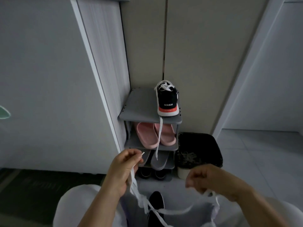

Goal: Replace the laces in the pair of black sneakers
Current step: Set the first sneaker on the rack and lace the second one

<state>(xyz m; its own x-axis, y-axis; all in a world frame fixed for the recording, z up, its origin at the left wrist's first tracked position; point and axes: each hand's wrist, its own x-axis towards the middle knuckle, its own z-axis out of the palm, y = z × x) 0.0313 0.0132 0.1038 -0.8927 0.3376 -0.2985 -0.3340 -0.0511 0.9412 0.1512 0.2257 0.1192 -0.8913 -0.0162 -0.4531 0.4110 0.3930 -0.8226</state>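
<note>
A white lace point(172, 212) is pinched just behind its stiff tip point(143, 153) between the thumb and curled fingers of the left hand point(124, 169), with the tip standing out beyond the fingers. Another stretch of the same lace is held by the right hand point(201, 179), whose fingers are curled round it. That hand is blurred, so the exact hold cannot be told.

Between the hands the lace sags in a loose loop and is crossed over itself above a black sneaker point(156, 202), seen low between the person's knees. Whether it is threaded through that shoe cannot be told. The second sneaker point(167, 100) is set heel-out on top of a grey shoe rack point(139, 105). It is laced in white, and its hanging lace point(159, 136) trails down past the pink slippers point(147, 136) on the shelf below. Just beside the rack, what look like discarded laces are held in a black-lined bin point(201, 145).

The lace is judged to be light, flat and limp. It cannot be pushed, and only the hardened tip is stiff enough to be fed through an eyelet, so hold is best taken right behind the tip. The slack is likely to twist and knot unless it is kept drawn out. The sneaker is judged light with a soft upper, and is best steadied by the heel or sole.
</note>
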